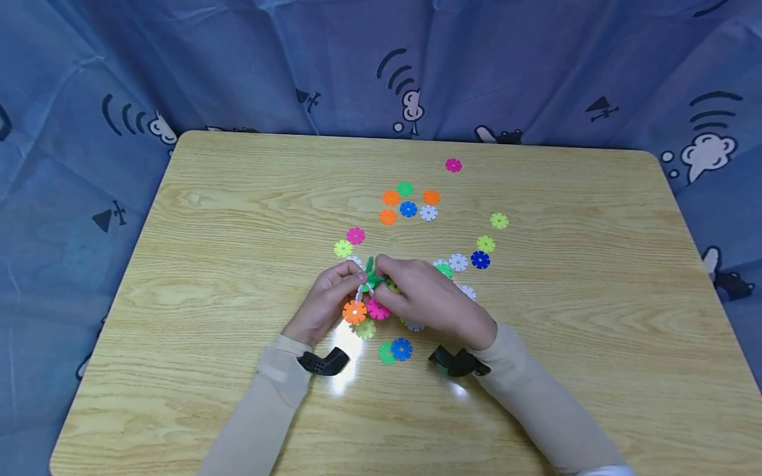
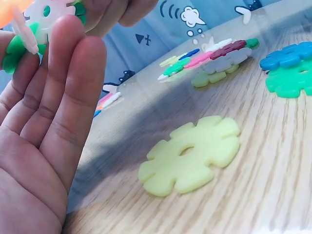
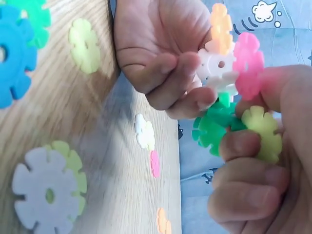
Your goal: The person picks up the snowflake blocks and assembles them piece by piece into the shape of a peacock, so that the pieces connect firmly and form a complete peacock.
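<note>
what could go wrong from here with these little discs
The joined discs, pinched by the left hand and right hand, might pop apart if twisted hard. The right wrist's black device, close to the overlapping blue disc and green disc, could knock them.

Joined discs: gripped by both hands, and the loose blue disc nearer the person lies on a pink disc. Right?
One slip: the loose blue disc lies on a green disc, not a pink one; the left wrist view shows the overlap. The rest holds: the left hand and right hand both grip the joined discs.
</note>
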`<state>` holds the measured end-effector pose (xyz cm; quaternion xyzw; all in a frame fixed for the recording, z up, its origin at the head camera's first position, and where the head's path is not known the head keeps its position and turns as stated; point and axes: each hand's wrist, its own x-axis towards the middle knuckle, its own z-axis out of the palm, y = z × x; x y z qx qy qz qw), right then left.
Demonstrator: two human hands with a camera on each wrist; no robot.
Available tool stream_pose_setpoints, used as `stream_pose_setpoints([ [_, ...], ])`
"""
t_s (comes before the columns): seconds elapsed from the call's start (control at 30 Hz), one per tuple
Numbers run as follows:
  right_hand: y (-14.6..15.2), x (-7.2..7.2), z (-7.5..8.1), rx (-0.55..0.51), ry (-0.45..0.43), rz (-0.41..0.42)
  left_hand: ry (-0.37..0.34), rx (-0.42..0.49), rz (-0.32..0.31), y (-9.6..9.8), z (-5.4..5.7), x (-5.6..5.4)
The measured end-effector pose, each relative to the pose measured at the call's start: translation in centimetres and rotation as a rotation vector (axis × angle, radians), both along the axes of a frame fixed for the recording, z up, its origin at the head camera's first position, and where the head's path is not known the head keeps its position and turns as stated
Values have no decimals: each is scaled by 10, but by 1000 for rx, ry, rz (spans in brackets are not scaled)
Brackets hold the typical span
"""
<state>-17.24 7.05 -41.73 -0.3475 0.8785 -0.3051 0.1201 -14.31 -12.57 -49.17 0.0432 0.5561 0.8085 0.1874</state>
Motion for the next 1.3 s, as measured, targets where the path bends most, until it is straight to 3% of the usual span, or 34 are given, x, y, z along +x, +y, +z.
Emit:
stream_pose_setpoints([
  [0.3,1,2,-1,-36,-51,-5,-41,-4,7,0,0,-1],
  [0.57,5,-3,2,-67,-88,65,-64,32,23,0,-1,0],
  [0.73,3,-3,5,10,-171,-17,-49,16,44,1,0,1],
  [0.97,1,-6,5,-13,-155,-115,-47,0,86,1,0,0],
  [1.13,17,-24,4,-8,-213,-179,-87,65,111,0,0,0],
  [1.3,33,-44,-15,88,-178,-232,-110,104,125,0,2,0],
])
